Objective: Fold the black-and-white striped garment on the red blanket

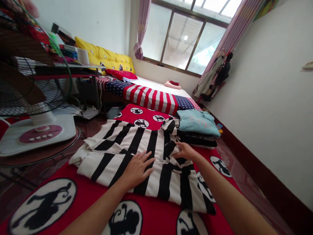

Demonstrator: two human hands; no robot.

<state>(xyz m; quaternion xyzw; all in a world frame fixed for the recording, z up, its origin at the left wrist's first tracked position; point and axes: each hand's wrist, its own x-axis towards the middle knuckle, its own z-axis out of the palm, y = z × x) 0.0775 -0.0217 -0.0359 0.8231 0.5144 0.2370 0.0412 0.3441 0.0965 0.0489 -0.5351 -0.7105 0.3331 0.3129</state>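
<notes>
A black-and-white striped shirt lies spread on a red blanket printed with black figures in white circles. Its near side is folded over toward the middle. My left hand rests flat on the stripes with its fingers spread. At the collar end, my right hand has its thumb and fingers closed on the edge of the shirt's cloth, near the neckline. Just beyond that hand is a stack of folded clothes, with a light blue top over black garments.
A fan stands on a round stool at the left, beside a cluttered desk. Behind is a bed with a flag-patterned cover and small folded items. Clothes hang by the right wall.
</notes>
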